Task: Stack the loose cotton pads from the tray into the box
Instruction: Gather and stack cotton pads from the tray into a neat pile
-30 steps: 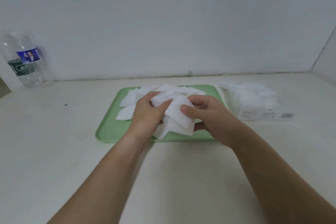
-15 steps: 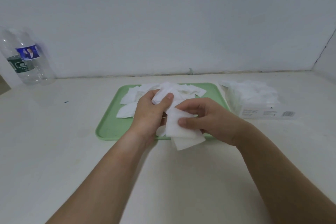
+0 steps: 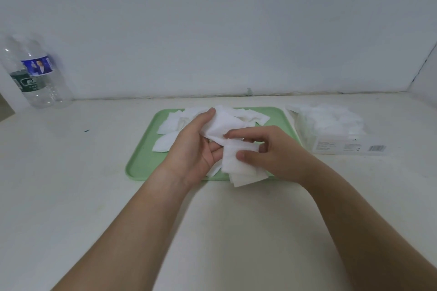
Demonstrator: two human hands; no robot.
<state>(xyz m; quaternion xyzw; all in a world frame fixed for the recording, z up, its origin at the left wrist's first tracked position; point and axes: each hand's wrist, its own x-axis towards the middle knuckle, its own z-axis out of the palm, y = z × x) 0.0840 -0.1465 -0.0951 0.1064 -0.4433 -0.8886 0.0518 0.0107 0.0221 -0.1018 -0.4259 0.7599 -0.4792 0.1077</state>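
A green tray (image 3: 142, 160) lies in the middle of the table with several loose white cotton pads (image 3: 171, 123) spread over its far half. My left hand (image 3: 196, 149) is over the tray, palm turned inward, gripping a bunch of pads (image 3: 221, 125) at its top. My right hand (image 3: 269, 151) pinches a small stack of pads (image 3: 238, 165) between thumb and fingers above the tray's near edge. A clear box (image 3: 335, 139) with cotton pads in it stands just right of the tray.
Two clear plastic water bottles (image 3: 35, 78) stand at the far left against the wall. A pale wall runs behind the table, and a corner closes in at the far right. My forearms stretch across the near table.
My right hand has drawn a small stack of pads down and toward me, away from the bunch in my left hand. My left hand has turned its palm more toward view.
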